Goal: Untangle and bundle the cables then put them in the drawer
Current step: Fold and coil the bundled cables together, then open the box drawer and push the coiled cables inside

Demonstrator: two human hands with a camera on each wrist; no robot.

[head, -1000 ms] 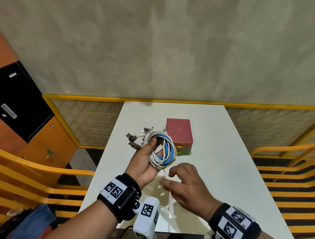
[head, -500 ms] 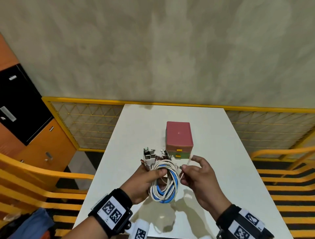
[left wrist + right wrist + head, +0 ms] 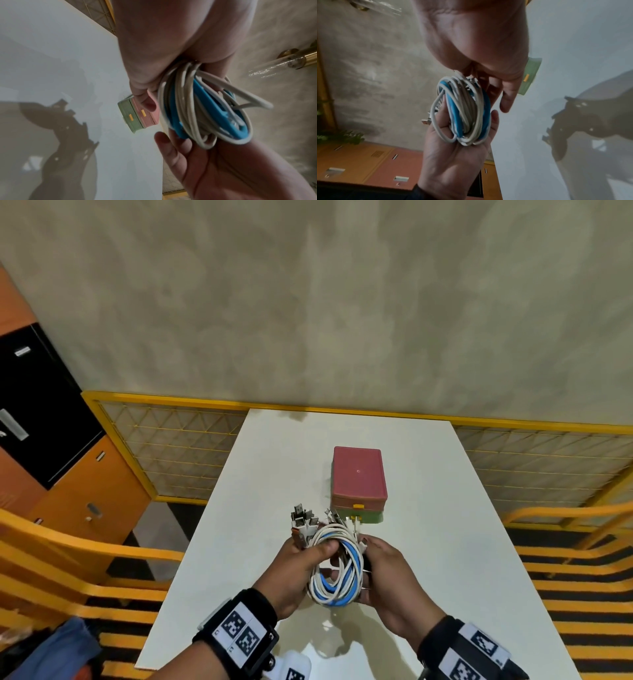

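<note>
White and blue cable coil (image 3: 337,570) held by both hands: left hand (image 3: 301,568) pinching it, right hand (image 3: 388,571) cupping it. Bundling step appears in progress; next: secure it, open drawer box (image 3: 359,486).

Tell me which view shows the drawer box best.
Head view: the drawer box shows whole on the table, pink lid above, green tier below, yellow tabs facing the person. Left wrist view shows only its front end behind the left hand. Right wrist view shows only a green sliver.
</note>
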